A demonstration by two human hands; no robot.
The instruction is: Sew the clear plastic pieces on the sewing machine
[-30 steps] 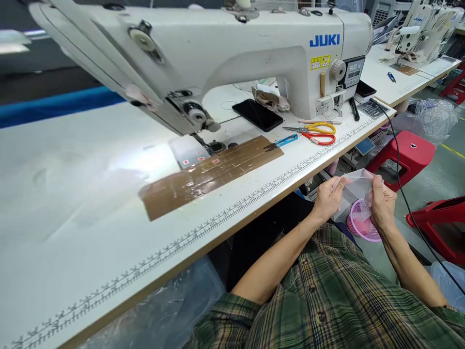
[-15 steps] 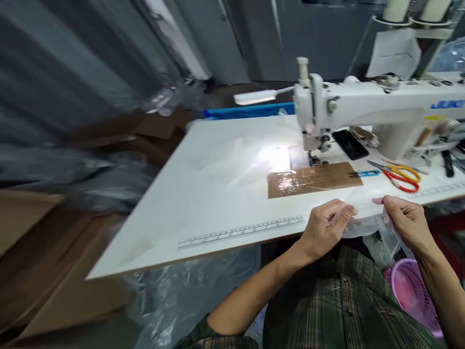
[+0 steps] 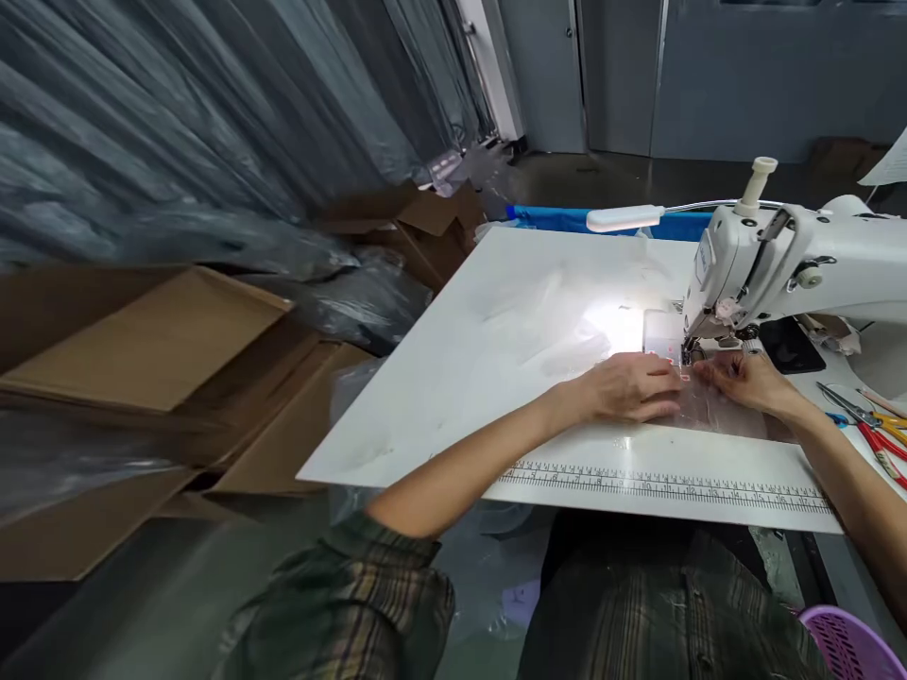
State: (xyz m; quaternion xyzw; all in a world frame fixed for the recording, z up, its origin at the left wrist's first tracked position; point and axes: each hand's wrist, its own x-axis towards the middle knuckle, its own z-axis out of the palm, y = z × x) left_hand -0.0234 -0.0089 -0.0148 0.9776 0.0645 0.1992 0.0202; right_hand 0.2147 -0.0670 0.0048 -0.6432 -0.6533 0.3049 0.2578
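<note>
A clear plastic piece [image 3: 715,413] lies flat on the white sewing table [image 3: 496,359], just in front of the needle of the white sewing machine [image 3: 786,269]. My left hand [image 3: 627,387] rests on its left part, fingers stretched out and pressing down. My right hand [image 3: 744,380] lies on its right part close to the presser foot, fingers extended flat. The machine's lamp lights the table beside the needle plate.
A phone [image 3: 790,345] lies behind the needle. Red and yellow scissors [image 3: 875,434] sit at the right edge. A ruler strip [image 3: 658,484] runs along the table's front. Cardboard boxes [image 3: 148,349] and plastic sheeting stand to the left; a pink basket [image 3: 850,647] is at bottom right.
Both hands have lifted the clear plastic piece from my lap onto the table and laid it under the needle. The camera has swung left.
</note>
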